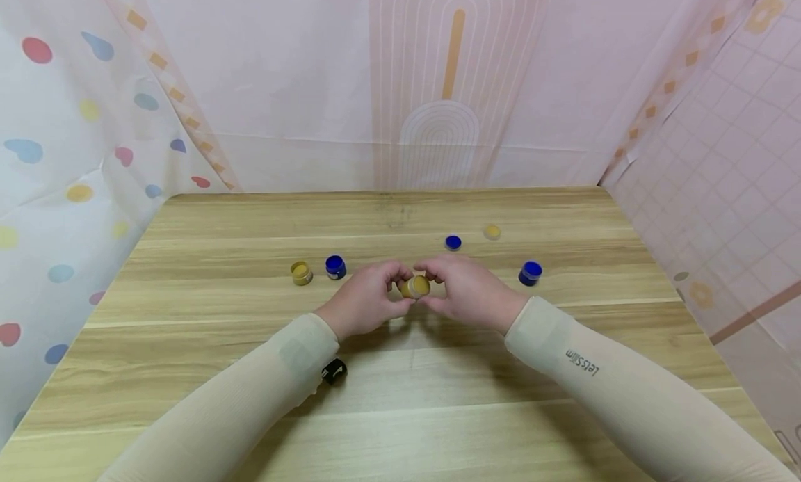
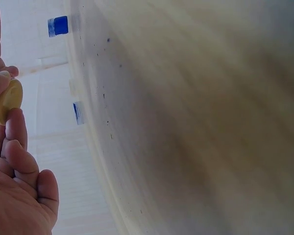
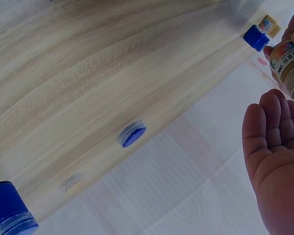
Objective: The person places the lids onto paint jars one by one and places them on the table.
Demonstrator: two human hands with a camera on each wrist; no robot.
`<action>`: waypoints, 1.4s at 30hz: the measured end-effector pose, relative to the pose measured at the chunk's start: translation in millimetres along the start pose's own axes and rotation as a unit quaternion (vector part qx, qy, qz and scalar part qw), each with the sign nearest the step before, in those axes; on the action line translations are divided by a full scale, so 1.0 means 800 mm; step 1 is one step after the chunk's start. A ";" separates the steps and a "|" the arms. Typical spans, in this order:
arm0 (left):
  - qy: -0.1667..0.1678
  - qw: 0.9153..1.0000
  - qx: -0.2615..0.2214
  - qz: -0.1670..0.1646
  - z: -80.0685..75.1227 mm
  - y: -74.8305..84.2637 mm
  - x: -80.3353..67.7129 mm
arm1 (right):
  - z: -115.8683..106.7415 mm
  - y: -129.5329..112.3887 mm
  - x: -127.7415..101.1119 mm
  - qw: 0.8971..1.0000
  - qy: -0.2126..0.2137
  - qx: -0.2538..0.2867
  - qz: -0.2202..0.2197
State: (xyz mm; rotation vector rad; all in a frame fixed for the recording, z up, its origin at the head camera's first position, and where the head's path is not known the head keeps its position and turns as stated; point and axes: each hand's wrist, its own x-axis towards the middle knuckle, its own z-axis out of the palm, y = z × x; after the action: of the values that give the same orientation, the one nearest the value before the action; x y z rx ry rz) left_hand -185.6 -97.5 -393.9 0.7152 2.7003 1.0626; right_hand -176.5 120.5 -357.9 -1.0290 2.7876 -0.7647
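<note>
Both hands meet over the middle of the wooden table [image 1: 400,412] around a small yellow jar [image 1: 415,286]. My left hand [image 1: 382,284] curls its fingers on the jar's left side and my right hand [image 1: 441,282] grips its right side. In the left wrist view the jar [image 2: 7,100] shows as a pale yellow disc between fingertips, above my left hand [image 2: 12,147]. In the right wrist view the labelled jar [image 3: 286,66] is at the upper right, just above the fingers of my right hand [image 3: 277,132]. How the lid sits is hidden.
On the left stand a yellow jar [image 1: 302,272] and a blue jar [image 1: 335,267]. Beyond the hands lie a blue lid [image 1: 453,243] and a yellow lid [image 1: 492,231]. Another blue jar [image 1: 530,273] stands to the right. Patterned curtains close in three sides.
</note>
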 end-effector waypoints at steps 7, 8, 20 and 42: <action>-0.006 1.000 0.000 -0.009 -0.001 0.001 -0.001 | 0.001 0.000 -0.001 1.000 0.000 0.000 -0.005; -0.006 1.000 0.000 -0.009 -0.001 0.001 -0.001 | 0.001 0.000 -0.001 1.000 0.000 -0.001 -0.006; -0.009 1.000 -0.001 -0.009 -0.002 0.003 -0.002 | 0.001 0.000 0.001 1.000 -0.006 -0.005 0.008; -0.009 1.000 -0.001 -0.006 -0.001 0.002 -0.002 | 0.000 -0.001 0.000 1.000 -0.006 -0.012 -0.002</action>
State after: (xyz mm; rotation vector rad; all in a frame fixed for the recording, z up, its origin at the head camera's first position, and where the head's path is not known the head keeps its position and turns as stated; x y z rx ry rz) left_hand -183.9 -97.1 -392.4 0.7049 2.6855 1.0504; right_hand -175.9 120.2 -357.8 -1.0385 2.7928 -0.7259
